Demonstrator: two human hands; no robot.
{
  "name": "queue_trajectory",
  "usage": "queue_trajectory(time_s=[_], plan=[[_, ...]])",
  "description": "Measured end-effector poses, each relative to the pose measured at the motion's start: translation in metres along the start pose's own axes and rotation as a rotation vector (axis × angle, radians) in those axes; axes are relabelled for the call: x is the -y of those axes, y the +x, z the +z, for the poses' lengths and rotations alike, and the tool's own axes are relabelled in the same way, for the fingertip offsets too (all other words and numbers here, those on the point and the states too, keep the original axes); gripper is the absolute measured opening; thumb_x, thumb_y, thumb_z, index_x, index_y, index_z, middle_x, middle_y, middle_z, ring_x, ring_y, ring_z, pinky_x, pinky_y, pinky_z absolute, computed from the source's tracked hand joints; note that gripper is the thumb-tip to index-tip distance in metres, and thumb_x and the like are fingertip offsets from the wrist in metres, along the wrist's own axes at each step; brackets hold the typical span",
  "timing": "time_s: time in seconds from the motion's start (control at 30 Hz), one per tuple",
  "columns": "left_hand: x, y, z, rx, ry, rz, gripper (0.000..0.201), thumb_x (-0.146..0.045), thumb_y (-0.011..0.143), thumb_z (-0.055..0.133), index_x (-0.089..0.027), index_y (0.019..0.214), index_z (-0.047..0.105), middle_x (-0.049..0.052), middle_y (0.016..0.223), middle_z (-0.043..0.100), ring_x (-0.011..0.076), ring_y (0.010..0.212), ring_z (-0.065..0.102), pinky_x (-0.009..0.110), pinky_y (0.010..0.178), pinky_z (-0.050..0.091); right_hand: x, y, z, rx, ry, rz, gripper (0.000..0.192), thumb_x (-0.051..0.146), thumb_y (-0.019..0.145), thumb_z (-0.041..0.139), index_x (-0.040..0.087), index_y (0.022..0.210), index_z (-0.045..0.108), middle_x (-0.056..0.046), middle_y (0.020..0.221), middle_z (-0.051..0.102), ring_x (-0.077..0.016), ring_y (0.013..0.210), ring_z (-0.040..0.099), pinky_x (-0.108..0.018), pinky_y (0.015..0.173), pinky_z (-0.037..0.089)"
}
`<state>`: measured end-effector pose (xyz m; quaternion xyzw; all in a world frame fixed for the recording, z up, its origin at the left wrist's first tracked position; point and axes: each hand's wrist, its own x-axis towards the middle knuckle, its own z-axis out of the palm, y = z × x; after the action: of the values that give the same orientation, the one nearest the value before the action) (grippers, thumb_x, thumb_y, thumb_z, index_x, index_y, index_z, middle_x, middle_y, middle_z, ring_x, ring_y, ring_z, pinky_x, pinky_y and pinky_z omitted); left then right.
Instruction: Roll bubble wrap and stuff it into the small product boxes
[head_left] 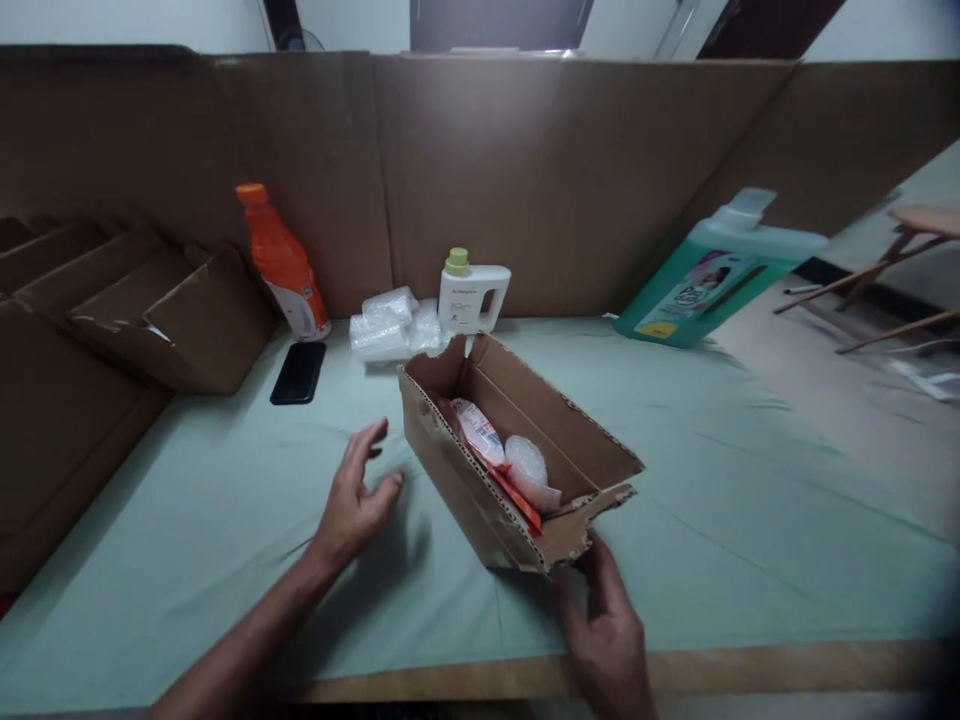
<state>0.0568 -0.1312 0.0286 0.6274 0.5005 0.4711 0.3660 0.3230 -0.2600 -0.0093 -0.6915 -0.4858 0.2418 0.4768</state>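
Head view: right hand [604,625] pinching the near corner of the cardboard box [510,460], steadying it; left hand [354,500] hovering beside, fingers spread, empty.

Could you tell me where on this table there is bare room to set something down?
The cloth-covered table lies bare right of the cardboard box, up to the green jug, and along the front left behind the left hand. The back is crowded: orange bottle, phone, plastic wraps, white bottle.
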Motion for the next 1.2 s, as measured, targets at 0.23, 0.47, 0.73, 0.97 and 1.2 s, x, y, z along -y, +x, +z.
queue_trajectory(time_s=[0.23,0.47,0.73,0.97,1.2], plan=[[-0.004,0.046,0.027,0.149,-0.248,-0.059,0.069,-0.031,0.071,0.064,-0.014,0.136,0.050,0.015,0.137,0.060,0.0302,0.127,0.057,0.047,0.113,0.040,0.011,-0.011,0.018,0.078,-0.013,-0.152,0.078,0.041,0.089,0.062,0.026,0.157,0.026,-0.013,0.156,0.041,-0.0344,0.143,0.041,-0.054,0.117,0.036],[0.013,-0.085,-0.017,-0.098,-0.038,-0.285,0.059,-0.043,0.084,0.065,-0.020,0.135,0.050,0.015,0.137,0.059,0.0312,0.131,0.054,0.047,0.114,0.040,0.017,0.015,0.008,0.278,-0.073,-0.070,0.048,0.053,0.079,0.069,0.024,0.117,0.072,-0.012,0.119,0.073,-0.0358,0.113,0.067,-0.049,0.098,0.056],[0.021,-0.080,-0.010,-0.039,-0.067,-0.264,0.051,-0.046,0.083,0.064,-0.017,0.125,0.059,0.013,0.123,0.068,0.0314,0.125,0.059,0.047,0.110,0.044,0.024,0.024,0.015,0.216,-0.102,-0.089,0.039,0.051,0.079,0.068,0.022,0.104,0.076,-0.010,0.106,0.078,-0.0354,0.102,0.071,-0.046,0.085,0.062],[0.012,-0.075,-0.080,-0.286,-0.127,-0.292,0.056,-0.050,0.073,0.077,-0.018,0.116,0.061,0.009,0.110,0.073,0.0280,0.108,0.068,0.038,0.097,0.054,0.092,0.032,0.074,0.250,0.007,-0.509,0.064,0.039,0.089,0.065,0.022,0.147,0.047,-0.013,0.147,0.054,-0.0341,0.137,0.049,-0.054,0.112,0.044],[0.010,-0.064,-0.058,-0.142,-0.070,-0.221,0.040,-0.045,0.081,0.068,-0.017,0.110,0.066,0.009,0.106,0.074,0.0269,0.107,0.067,0.038,0.096,0.054,0.067,0.039,0.057,0.228,-0.096,-0.330,0.045,0.045,0.084,0.066,0.019,0.120,0.070,-0.012,0.121,0.073,-0.0378,0.114,0.067,-0.050,0.093,0.058]])
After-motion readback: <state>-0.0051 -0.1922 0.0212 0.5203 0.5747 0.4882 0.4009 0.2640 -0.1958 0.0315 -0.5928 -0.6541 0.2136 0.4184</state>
